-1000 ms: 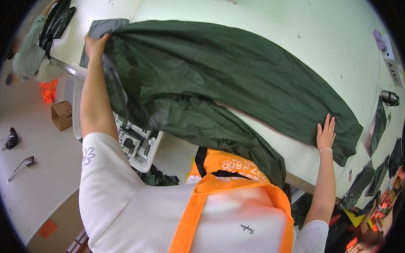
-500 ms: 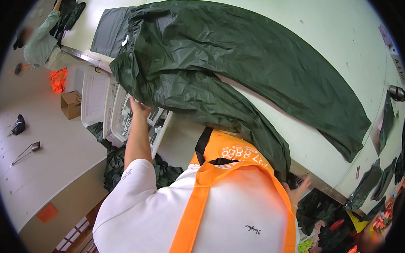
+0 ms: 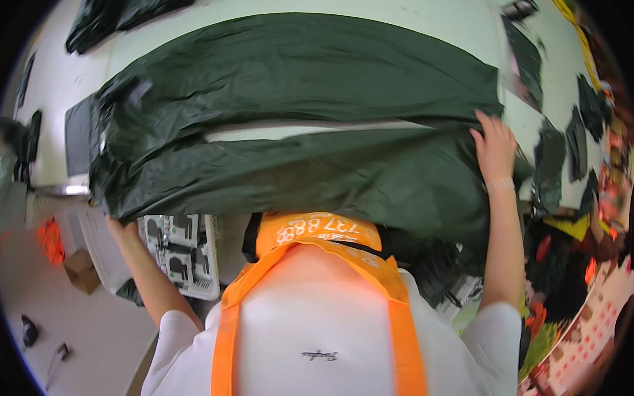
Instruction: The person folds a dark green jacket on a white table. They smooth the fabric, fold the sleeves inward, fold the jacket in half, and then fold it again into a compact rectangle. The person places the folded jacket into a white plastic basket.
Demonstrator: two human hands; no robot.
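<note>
A pair of dark green waterproof trousers [image 3: 318, 177] lies across the white table [image 3: 410, 11], waist to the left and both legs stretching right. The near leg hangs partly over the front edge. At the near corner of the elastic waist is my left hand [image 3: 122, 230], its fingers mostly hidden by the fabric it appears to grip. My right hand [image 3: 498, 147] is at the end of the near leg, thumb and fingertips closed about its upper edge. A flat dark panel [image 3: 78, 138] sticks out beyond the waist.
White plastic baskets [image 3: 208, 267] stand below the table's front edge, one with packaged items. Folded dark garments [image 3: 131, 9] rest at the far left. Dark fabric pieces [image 3: 548, 169] lie at the right. A cardboard box [image 3: 82, 271] sits on the floor. Another person [image 3: 10, 177] works at far left.
My view has turned to the right. My right hand has moved up and away from me to the near leg's end, and that leg is now straighter. My left hand stays at the waist.
</note>
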